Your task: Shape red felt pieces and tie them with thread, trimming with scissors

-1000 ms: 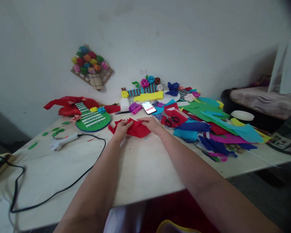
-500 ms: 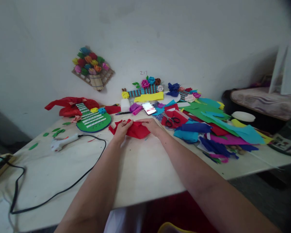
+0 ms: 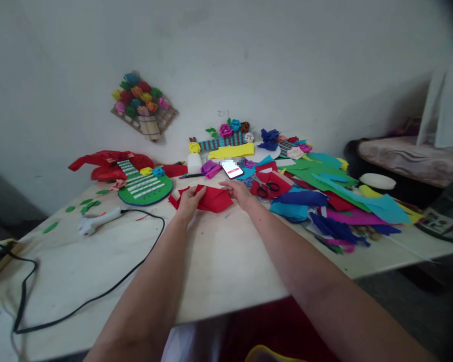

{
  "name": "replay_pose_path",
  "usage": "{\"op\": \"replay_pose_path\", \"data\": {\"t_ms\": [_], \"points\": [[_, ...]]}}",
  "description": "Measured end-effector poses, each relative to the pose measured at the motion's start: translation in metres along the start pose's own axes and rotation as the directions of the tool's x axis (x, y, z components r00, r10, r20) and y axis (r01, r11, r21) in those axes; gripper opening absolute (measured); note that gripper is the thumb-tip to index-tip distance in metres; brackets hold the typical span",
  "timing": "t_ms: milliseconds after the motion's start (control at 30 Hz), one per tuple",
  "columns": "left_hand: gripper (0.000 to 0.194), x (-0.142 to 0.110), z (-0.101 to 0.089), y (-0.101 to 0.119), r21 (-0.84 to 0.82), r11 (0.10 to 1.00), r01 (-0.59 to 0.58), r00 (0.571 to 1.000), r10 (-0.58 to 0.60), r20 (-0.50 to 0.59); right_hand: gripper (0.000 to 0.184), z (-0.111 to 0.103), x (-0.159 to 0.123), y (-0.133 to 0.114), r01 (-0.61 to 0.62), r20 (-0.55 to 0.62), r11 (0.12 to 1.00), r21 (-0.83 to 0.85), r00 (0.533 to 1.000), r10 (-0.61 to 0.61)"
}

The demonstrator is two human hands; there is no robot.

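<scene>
A folded piece of red crepe paper [image 3: 216, 199] lies on the table in front of me. My left hand [image 3: 189, 201] is closed on its left part, thumb on top. A loose red end sticks out past the left fingers. At the upper right edge of the paper is my right hand [image 3: 237, 192], its fingers loosely bent and apart; whether the fingertips touch the paper is hard to make out. Black-handled scissors [image 3: 268, 189] rest on red paper just right of my right hand. A lit phone [image 3: 232, 170] lies beyond the hands.
A white glue gun [image 3: 100, 221] with a black cord [image 3: 130, 271] lies at left. Behind it is a green guitar-shaped craft [image 3: 147, 188] beside green paper leaves [image 3: 90, 206]. Coloured paper sheets [image 3: 324, 173] pile up at right, near a white bowl [image 3: 378, 181] and a dark bottle [image 3: 447, 211].
My right hand has drawn back slightly to the right, its fingers lifting off the top of the red paper. More of the paper shows flat. My left hand stays in place.
</scene>
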State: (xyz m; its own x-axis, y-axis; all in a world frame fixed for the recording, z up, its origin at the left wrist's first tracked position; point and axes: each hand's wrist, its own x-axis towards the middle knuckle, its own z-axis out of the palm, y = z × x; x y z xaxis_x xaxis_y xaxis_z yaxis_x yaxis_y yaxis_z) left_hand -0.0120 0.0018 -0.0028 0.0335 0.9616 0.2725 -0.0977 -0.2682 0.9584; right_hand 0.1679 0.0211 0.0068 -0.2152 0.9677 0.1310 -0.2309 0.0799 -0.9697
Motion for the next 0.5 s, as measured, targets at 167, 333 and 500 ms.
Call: {"op": "replay_pose_path", "data": {"t_ms": [167, 333, 500], "points": [[0.038, 0.0, 0.001, 0.0, 0.075, 0.997, -0.027, 0.999, 0.029, -0.016, 0.027, 0.005, -0.007, -0.005, 0.075, 0.061, 0.982, -0.174, 0.996, -0.065], [0.037, 0.0, 0.002, 0.002, 0.126, 0.992, -0.032, 0.999, 0.032, -0.001, 0.028, 0.009, -0.011, -0.009, 0.065, 0.024, 0.94, -0.334, 0.998, -0.061], [0.038, -0.001, 0.003, 0.003, 0.198, 0.98, -0.032, 0.998, 0.04, -0.038, 0.031, 0.005, -0.01, -0.006, 0.047, 0.079, 0.952, -0.302, 0.997, -0.024]]}}
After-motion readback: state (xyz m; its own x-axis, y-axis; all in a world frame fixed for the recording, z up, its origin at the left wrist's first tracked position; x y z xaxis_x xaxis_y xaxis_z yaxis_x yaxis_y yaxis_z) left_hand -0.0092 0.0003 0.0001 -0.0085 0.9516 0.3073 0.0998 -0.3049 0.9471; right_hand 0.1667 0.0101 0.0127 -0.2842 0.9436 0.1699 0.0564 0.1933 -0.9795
